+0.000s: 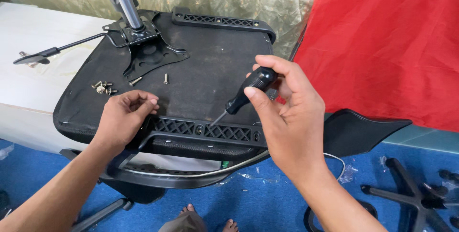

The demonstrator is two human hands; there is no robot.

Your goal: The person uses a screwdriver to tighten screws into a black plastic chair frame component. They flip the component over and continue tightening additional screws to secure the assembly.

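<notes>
Screwdriver (246, 95) gripped in right hand (287, 117), tip down on a screw in the armrest bracket (205, 130) at near edge of upturned seat base (210, 69). Left hand (125, 117) pinched shut at bracket's left end, contents not visible. Looks like mid-fastening; next needs tip seated square w/ steady downward pressure. Spare screws (103, 87) lie on base's left side.
</notes>
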